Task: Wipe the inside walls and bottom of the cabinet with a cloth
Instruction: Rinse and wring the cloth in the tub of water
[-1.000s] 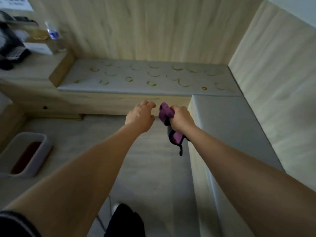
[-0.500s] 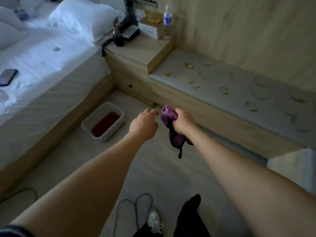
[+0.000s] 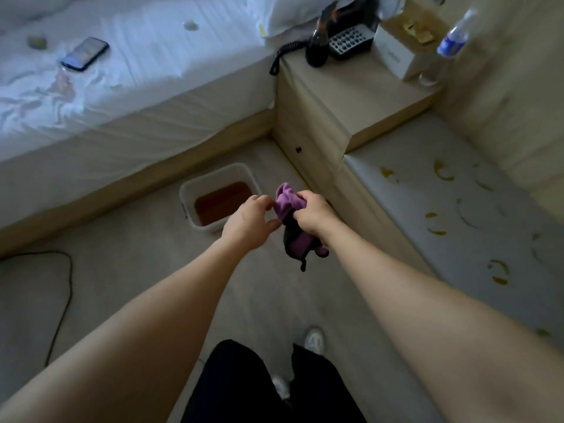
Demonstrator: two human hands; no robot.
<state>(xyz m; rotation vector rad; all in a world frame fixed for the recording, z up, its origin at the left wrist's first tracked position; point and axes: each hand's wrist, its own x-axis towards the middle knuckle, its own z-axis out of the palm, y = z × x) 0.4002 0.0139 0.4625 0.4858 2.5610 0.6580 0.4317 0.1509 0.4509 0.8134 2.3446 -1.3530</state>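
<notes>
The wiping has, as far as I can judge, not begun: the right hand (image 3: 312, 214) grips a bunched purple cloth (image 3: 291, 221) in its curled fingers, in the air above the floor, and the cloth touches no surface. The left hand (image 3: 248, 222) is just beside it, with the fingers loosely curled toward the top of the cloth; I cannot tell if they pinch it or only come near. The cabinet (image 3: 308, 129), a low wooden one with a small dark knob, stands ahead of the hands and a little to the right, and it looks closed, so opening it and wiping its inside walls and bottom are all left to do. Just beyond the left hand a white tub (image 3: 189, 193) with brown liquid sits on the floor. On top of the cabinet there are a telephone (image 3: 345, 41), a white box (image 3: 393, 56) and a water bottle (image 3: 453, 35); the bottle has a blue label and the box has some print, but both are too blurred to read.
</notes>
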